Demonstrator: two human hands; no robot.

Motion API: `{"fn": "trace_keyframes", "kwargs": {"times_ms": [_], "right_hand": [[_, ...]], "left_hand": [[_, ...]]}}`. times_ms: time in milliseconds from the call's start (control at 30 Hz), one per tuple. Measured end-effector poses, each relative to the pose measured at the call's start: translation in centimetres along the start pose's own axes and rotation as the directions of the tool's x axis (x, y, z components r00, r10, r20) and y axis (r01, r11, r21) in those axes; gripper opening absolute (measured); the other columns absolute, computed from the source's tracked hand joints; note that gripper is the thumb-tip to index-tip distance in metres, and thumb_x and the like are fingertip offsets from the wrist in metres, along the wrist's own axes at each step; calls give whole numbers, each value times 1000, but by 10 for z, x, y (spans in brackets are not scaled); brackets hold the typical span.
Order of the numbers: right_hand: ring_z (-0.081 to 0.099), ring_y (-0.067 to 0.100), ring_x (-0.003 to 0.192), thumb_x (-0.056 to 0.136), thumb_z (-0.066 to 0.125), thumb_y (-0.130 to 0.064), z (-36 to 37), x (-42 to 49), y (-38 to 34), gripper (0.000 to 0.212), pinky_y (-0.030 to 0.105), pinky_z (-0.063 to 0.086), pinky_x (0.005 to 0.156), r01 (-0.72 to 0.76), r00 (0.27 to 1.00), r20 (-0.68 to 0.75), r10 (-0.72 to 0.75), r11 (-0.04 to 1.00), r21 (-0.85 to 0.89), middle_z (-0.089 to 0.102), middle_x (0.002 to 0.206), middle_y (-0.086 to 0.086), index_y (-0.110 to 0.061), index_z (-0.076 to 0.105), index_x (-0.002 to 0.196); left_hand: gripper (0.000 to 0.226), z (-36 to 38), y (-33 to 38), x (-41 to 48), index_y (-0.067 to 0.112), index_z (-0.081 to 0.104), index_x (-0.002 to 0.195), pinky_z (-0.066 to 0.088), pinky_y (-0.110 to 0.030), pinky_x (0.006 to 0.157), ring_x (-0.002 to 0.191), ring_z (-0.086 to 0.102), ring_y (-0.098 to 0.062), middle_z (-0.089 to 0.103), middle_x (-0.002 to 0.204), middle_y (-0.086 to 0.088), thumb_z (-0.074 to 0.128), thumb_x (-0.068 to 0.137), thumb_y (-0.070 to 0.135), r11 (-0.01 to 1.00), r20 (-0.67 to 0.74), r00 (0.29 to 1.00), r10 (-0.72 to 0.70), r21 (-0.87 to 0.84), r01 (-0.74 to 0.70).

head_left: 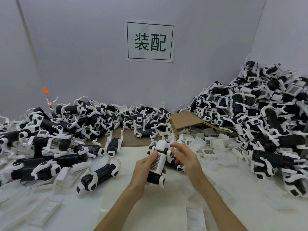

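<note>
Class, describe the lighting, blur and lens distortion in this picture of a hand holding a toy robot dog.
Head view: soft, even light, faint shadows beneath the toy robot dog and left hand; no glare on the sign; right hand slightly motion-blurred; wide lens tilts the wall corner, stretches the right pile.

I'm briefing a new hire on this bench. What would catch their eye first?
The heaps of black-and-white toy robot dogs: the right heap banked high, the left heap lower and spread out. Then the paper sign with two large characters on the back wall. In front, the left hand grips one dog, the right hand beside it.
</note>
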State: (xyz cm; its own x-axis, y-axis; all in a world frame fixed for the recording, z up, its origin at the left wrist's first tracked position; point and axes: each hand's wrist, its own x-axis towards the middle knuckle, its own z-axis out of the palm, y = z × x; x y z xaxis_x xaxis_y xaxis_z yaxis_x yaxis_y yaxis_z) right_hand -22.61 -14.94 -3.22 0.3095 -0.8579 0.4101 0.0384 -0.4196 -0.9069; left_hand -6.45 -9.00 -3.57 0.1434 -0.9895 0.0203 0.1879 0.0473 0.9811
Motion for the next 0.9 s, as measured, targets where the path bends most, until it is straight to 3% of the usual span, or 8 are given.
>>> {"fn": "trace_keyframes", "kwargs": {"times_ms": [167, 267, 367, 467, 567, 700, 800, 900], "right_hand": [[60, 15, 76, 88, 60, -40, 9, -4, 2, 31, 26, 49, 63, -19, 988, 152, 28, 998, -58, 67, 90, 5, -19, 69, 110], [57, 11, 66, 86, 62, -33, 5, -3, -2, 30, 22, 41, 50, -51, 977, 207, 59, 998, -45, 69, 81, -4, -21, 69, 114], [58, 12, 66, 87, 62, -30, 2, -2, -11, 28, 20, 39, 46, -122, 928, 352, 127, 992, -34, 68, 81, -8, -22, 72, 112], [60, 20, 68, 84, 65, -36, -4, 10, -27, 28, 24, 42, 46, -156, 888, 421, 187, 982, -106, 68, 84, -2, -18, 69, 105], [63, 19, 67, 88, 63, -36, -33, 49, -69, 33, 26, 49, 51, -86, 954, 285, 88, 996, -19, 69, 85, -1, -11, 64, 109], [69, 23, 90, 103, 52, -34, -105, 124, -168, 50, 34, 59, 76, 177, 971, -236, -47, 805, 566, 63, 114, 12, -4, 45, 142], [68, 25, 92, 105, 47, -33, -133, 145, -203, 48, 36, 57, 77, 106, 933, -359, 18, 940, 323, 55, 134, 14, -15, 34, 147], [69, 19, 83, 104, 48, -23, -128, 129, -185, 41, 31, 55, 73, 58, 939, -340, -47, 998, 23, 61, 124, 11, -15, 39, 144]], "left_hand": [[39, -4, 1, -1, 21, 78, 88, 60, -33, 63, 71, 73, -24, 74, 83, -8, 62, 89, 58, 940, 98, 978, 185, 273, -206], [51, -10, 5, 3, 14, 74, 84, 52, -29, 65, 73, 70, -22, 75, 77, -6, 42, 100, 50, 933, -114, 958, 262, 284, -221], [22, -30, 7, 7, 19, 68, 83, 45, -34, 70, 87, 66, -25, 71, 81, 3, 57, 100, 28, 804, -412, 756, 509, 541, -246], [25, -50, 4, 13, 17, 68, 110, 43, -51, 90, 113, 56, -35, 66, 117, -7, 72, 86, 23, 512, -444, 624, 642, 855, 82], [56, -55, 0, 18, 8, 59, 130, 35, -58, 103, 136, 40, -38, 49, 145, -17, 79, 79, 20, 480, -471, 700, 537, 853, 206], [75, -53, 2, 20, 0, 45, 141, 32, -63, 108, 145, 28, -42, 32, 156, -23, 81, 76, 11, 555, -488, 700, 522, 817, 156], [79, -61, 5, 22, 2, 40, 144, 37, -63, 105, 140, 35, -43, 42, 149, -25, 80, 76, 12, 579, -534, 722, 440, 783, 226], [76, -65, 4, 21, 3, 37, 146, 35, -62, 106, 144, 29, -39, 44, 148, -25, 73, 79, 6, 572, -556, 740, 380, 770, 284]]}}
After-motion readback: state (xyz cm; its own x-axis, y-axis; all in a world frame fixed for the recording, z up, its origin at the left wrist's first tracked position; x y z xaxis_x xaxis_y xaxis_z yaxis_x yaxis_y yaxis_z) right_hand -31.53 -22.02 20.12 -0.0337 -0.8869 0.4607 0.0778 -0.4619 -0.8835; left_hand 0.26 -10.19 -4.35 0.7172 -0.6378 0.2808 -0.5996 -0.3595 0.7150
